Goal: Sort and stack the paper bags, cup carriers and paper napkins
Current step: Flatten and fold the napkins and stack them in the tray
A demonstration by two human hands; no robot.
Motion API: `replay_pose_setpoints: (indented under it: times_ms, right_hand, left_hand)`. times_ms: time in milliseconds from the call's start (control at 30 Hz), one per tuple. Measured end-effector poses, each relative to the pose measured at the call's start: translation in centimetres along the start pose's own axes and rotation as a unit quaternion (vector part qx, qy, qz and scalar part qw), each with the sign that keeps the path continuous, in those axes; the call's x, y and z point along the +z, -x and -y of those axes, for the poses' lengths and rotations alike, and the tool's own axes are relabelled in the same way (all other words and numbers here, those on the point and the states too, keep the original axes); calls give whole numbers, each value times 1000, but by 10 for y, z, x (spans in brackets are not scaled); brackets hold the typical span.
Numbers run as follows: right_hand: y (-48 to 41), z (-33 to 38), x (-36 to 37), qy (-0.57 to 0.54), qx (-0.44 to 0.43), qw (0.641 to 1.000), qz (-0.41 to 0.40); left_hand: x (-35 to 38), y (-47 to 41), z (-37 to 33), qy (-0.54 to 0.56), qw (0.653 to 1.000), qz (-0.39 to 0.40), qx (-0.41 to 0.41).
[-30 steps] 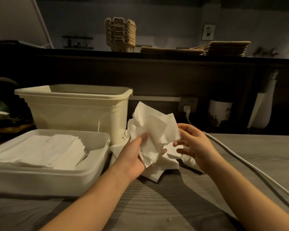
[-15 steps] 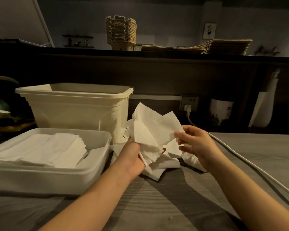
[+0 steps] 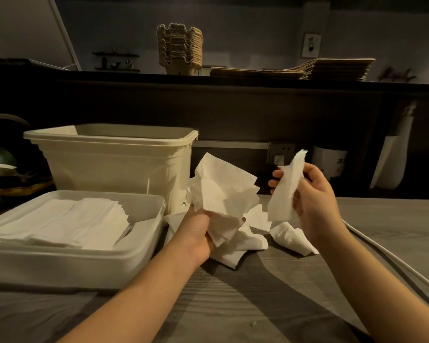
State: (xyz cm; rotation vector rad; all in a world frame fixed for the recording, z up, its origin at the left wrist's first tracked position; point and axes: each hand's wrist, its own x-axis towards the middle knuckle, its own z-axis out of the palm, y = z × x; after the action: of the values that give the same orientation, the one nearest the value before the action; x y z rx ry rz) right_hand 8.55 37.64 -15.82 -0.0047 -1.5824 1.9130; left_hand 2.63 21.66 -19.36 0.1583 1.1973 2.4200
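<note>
The left hand (image 3: 198, 233) grips a crumpled bunch of white paper napkins (image 3: 221, 194) above the grey wooden table (image 3: 270, 305); the right hand (image 3: 312, 196) pinches one folded white napkin (image 3: 286, 186), lifted to the right of the bunch; flat napkins fill the shallow white plastic tray (image 3: 67, 266) at near left.

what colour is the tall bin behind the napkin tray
Cream, plain, with fine vertical ribs at its corner. The bin shows best in the head view, the only one.

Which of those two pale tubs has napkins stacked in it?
The shallow tub nearest the person: folded napkins lie flat inside. The tall tub behind shows none.
</note>
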Motion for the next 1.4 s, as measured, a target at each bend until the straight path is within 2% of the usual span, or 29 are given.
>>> replay_pose_setpoints:
  times_ms: [67, 133, 233, 333, 367, 433, 533, 667, 800, 900, 1000, 1167, 1300, 1400]
  right_hand:
    - [3, 5, 5, -25, 15, 996, 79]
    - [5, 9, 8, -18, 61, 977, 203]
    - [15, 6, 11, 8, 112, 905, 409]
    - [32, -6, 23, 111, 87, 873, 467]
    - [35, -10, 26, 146, 74, 869, 467]
    - [36, -13, 31, 200, 33, 865, 459]
    - [35, -13, 30, 230, -15, 876, 424]
    - [32, -15, 28, 253, -77, 891, 368]
    - [26, -16, 25, 280, -104, 904, 305]
    - [20, -19, 22, 275, -95, 929, 228]
    - [16, -22, 19, 263, -61, 949, 162]
    - [11, -22, 15, 217, 30, 971, 95]
    - [8, -20, 12, 96, 116, 987, 61]
    - [9, -20, 12, 21, 146, 988, 47]
  left_hand:
    - [0, 0, -1, 0, 1000, -19, -3]
    - [-2, 0, -1, -10, 1000, -9, 9]
    - [-2, 9, 1, -107, 990, 27, 92]
    - [2, 11, -2, -268, 952, -77, 123]
    - [0, 9, -3, -311, 938, -85, 128]
    - [1, 3, -5, -322, 935, -87, 123]
    - [7, 6, -5, -294, 945, -78, 117]
    - [6, 6, -5, -220, 972, -53, 66]
    - [7, 8, -3, -140, 987, -69, 38]
    - [5, 5, 2, -148, 982, -97, 74]
    - [6, 2, 4, -131, 984, -88, 87]
    - [6, 3, 4, -111, 989, -49, 90]
    - [5, 1, 6, -121, 988, -41, 89]
    - [5, 0, 11, -109, 991, -19, 74]
